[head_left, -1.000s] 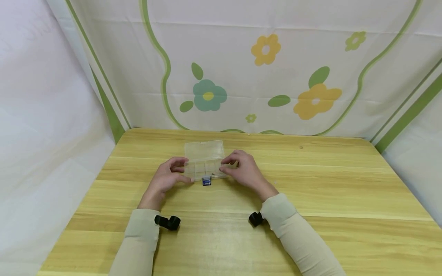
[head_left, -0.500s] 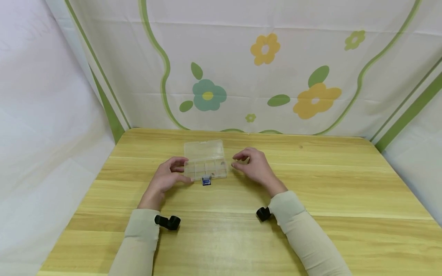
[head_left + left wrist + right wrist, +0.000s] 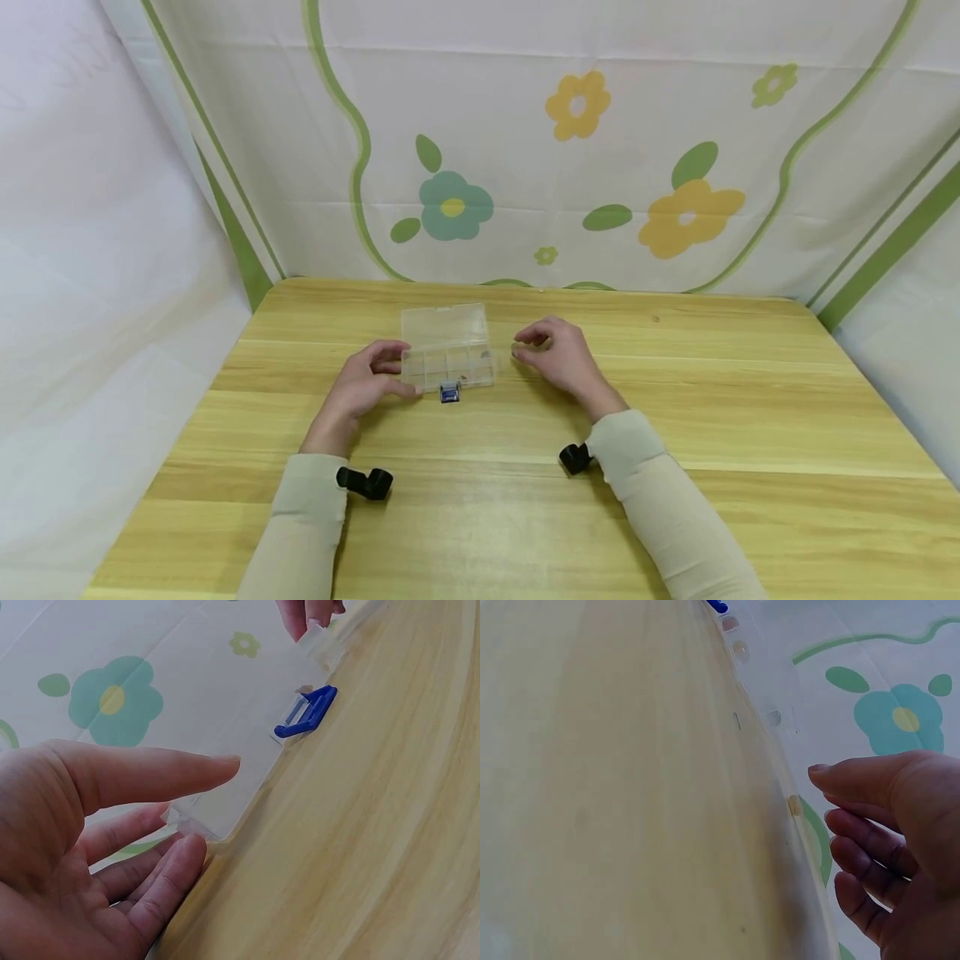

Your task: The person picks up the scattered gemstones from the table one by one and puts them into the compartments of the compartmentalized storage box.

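Note:
A clear plastic compartment box (image 3: 435, 367) stands on the table with its lid (image 3: 444, 327) tilted back open. Its blue latch (image 3: 450, 392) hangs at the front edge. My left hand (image 3: 362, 382) holds the box's left end, thumb along the front and fingers at the side. Beyond the right end is my right hand (image 3: 561, 354), fingers loosely curled and thumb near the forefinger. No object shows between its fingertips in the right wrist view. A small brownish piece (image 3: 462, 379) lies in a front compartment, another brownish piece (image 3: 485, 355) in a right one.
The wood-grain table (image 3: 675, 417) runs back to a white cloth backdrop (image 3: 510, 150) printed with flowers. More cloth hangs at the left and right. A black wrist camera (image 3: 366, 483) juts inward from the left sleeve, another black camera (image 3: 574, 458) from the right sleeve.
My right hand has drawn out of the box's right compartments and moved right, baring the brownish piece there. My left hand and the box have stayed put.

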Available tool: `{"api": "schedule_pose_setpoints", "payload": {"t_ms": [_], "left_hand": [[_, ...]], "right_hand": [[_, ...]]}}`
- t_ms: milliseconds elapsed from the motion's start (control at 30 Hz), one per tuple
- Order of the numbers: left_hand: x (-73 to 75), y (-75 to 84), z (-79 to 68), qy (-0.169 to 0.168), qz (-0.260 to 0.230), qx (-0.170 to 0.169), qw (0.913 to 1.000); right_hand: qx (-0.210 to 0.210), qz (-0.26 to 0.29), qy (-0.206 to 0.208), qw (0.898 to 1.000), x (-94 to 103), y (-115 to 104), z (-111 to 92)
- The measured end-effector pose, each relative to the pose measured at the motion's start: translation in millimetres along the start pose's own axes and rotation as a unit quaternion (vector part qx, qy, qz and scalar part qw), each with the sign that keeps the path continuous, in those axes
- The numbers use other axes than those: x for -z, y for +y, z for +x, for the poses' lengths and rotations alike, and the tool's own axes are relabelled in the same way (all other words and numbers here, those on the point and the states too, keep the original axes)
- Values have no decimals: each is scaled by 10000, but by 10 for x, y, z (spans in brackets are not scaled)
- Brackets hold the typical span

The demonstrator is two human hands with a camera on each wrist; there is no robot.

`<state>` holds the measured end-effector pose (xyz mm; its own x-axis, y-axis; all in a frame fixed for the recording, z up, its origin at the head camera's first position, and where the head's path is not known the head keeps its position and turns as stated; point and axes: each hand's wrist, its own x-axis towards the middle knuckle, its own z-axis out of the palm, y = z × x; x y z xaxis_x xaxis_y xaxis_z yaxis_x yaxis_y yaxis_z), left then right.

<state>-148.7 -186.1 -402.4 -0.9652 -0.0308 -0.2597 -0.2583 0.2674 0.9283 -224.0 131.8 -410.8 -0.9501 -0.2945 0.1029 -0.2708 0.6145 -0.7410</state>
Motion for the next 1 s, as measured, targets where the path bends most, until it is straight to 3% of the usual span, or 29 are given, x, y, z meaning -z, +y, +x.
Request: {"api": "schedule_pose_setpoints", "payload": {"t_ms": [567,1000], "left_hand": [[4,-13,-17,4,15,-42,10000],[0,-1,-13,10,15,17,10000]], "right_hand": [[-566,-409,-83,9975,-32,-11,107],[-548,-625,-152,9964,-50,-20,115]]}}
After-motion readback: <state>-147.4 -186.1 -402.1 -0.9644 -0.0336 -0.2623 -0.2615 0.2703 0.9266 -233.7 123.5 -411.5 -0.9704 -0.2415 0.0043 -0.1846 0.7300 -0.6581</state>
